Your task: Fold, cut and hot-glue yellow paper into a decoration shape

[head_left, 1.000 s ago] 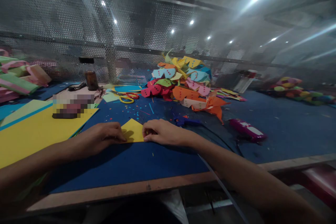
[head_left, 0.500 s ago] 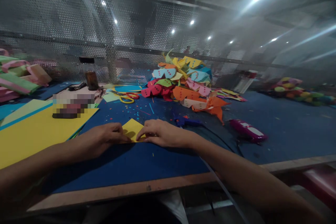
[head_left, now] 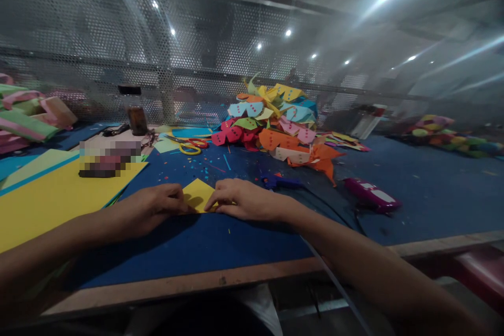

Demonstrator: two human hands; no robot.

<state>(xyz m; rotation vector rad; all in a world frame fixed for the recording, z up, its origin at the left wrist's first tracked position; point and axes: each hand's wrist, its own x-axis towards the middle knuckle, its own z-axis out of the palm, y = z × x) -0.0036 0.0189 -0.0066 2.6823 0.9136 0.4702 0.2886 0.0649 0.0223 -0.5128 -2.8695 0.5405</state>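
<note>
A small folded piece of yellow paper lies on the blue table near its front, one corner pointing away from me. My left hand has its fingers curled and pressed on the paper's left end. On the right end, my right hand grips the paper with bent fingers, the fingertips close to the near folded edge. Both hands hide the paper's side corners. Scissors with yellow and red handles rest just beyond. To the right of my right hand lies a blue glue gun with a dark cord.
Large yellow sheets are stacked at the left, with a blurred-out object on top. Behind stands a dark-lidded jar. Cut-paper shapes in many colours form a heap at the back. A purple device sits at the right.
Almost nothing differs. Both hands stay on the yellow paper, with only a very slight shift of the fingers.
</note>
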